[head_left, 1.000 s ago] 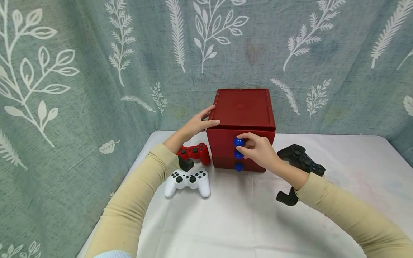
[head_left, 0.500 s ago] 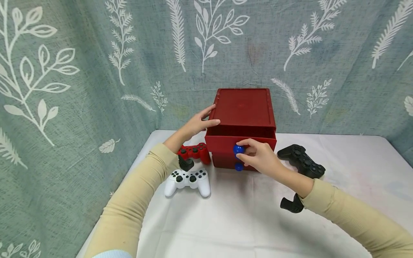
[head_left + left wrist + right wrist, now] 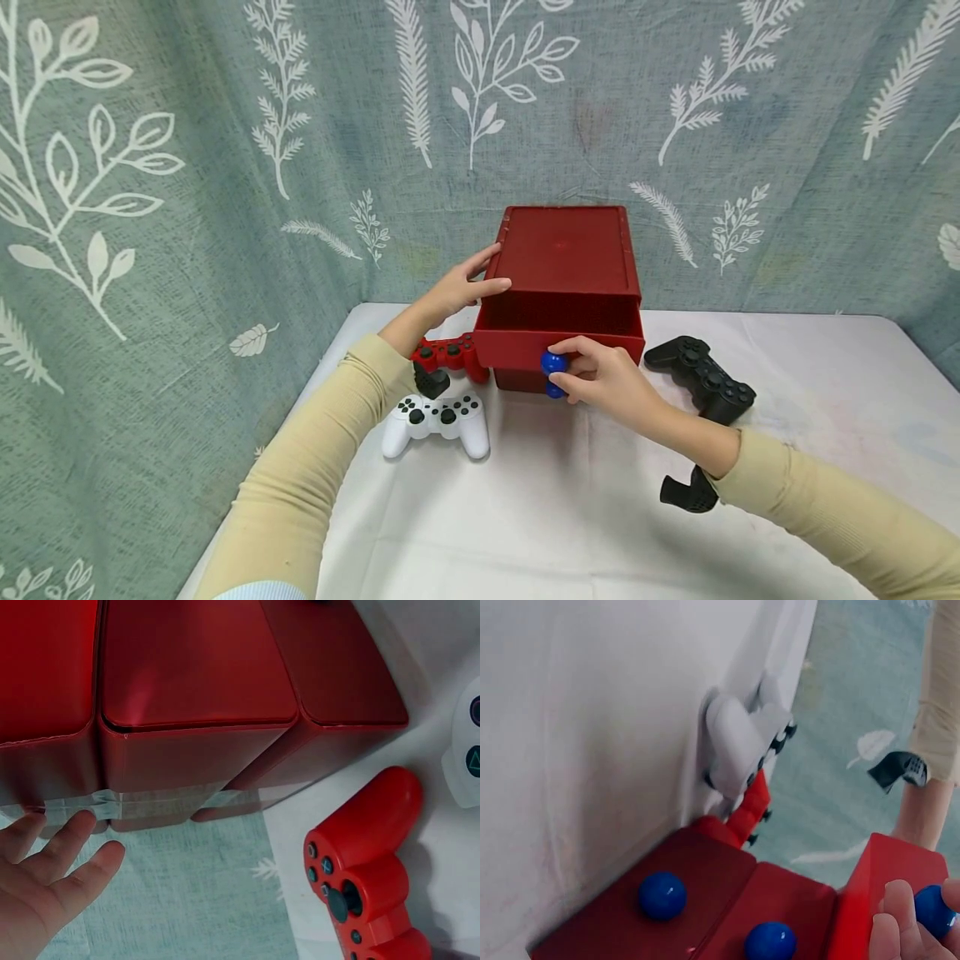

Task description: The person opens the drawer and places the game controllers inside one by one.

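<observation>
A red drawer unit point(image 3: 562, 250) with blue ball knobs stands on the table. Its top drawer point(image 3: 510, 348) is pulled out, its dark red inside showing. My right hand point(image 3: 603, 371) pinches that drawer's blue knob point(image 3: 552, 362) between thumb and fingers; the right wrist view shows the held knob point(image 3: 934, 909) and two lower knobs, one being the middle knob point(image 3: 770, 943). My left hand point(image 3: 461, 287) rests on the unit's upper left edge, thumb on top and fingers spread along the side. In the left wrist view its fingertips point(image 3: 82, 821) meet the side near clear tape.
A red game controller point(image 3: 476, 358) lies just left of the unit, with a white controller point(image 3: 435, 423) in front of it. To the right is a black controller point(image 3: 705, 379), partly behind my right forearm. A leaf-patterned green curtain point(image 3: 337, 125) hangs behind and left of the table.
The top drawer has slid out toward me, from nearly closed to well out, as my right hand drew its knob forward. My left hand has stayed on the unit.
</observation>
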The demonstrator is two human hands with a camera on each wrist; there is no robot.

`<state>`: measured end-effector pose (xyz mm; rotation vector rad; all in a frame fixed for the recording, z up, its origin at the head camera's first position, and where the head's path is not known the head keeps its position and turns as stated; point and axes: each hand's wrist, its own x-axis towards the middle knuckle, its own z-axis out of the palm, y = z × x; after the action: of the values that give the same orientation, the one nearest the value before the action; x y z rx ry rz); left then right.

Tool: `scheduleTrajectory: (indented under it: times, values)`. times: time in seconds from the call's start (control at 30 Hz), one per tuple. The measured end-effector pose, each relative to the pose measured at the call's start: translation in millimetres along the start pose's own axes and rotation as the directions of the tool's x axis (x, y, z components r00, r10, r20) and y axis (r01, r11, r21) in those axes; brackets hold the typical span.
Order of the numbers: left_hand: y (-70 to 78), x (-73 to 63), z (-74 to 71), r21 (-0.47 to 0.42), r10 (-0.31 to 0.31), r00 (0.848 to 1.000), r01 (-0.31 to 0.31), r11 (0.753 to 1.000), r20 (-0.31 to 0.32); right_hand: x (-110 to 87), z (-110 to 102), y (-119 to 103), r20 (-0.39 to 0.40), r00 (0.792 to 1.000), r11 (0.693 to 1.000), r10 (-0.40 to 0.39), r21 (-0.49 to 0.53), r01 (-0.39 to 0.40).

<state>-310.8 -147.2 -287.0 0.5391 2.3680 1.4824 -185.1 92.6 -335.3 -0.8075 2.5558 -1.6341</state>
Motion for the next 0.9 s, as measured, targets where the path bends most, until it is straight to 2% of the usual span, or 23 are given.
scheduleTrajectory:
  times: [0.13,0.3,0.57,0.9]
  values:
    - [1.5,0.5,-1.0,-0.016,-0.009,1.0,0.009,1.0,0.018,-4.2,0,-2,0.023,1.0,1.0,0.018,0.007,-0.018]
    - [-6.1,4.7,-1.8,0.015,0.002,1.0,-0.002,1.0,0.005,-9.2,0,-5,0.049,0.999,1.0,0.02,0.0,-0.02]
    - [-6.4,2.6,-0.8,0.03,0.011,1.0,-0.012,0.999,0.006,-17.6,1,-10,0.078,0.996,0.999,0.045,0.015,-0.046]
    - [-6.8,2.2,-0.7,0.032,0.018,1.0,-0.018,0.999,0.009,-29.4,7,-14,0.099,0.995,1.0,0.004,0.009,-0.005]
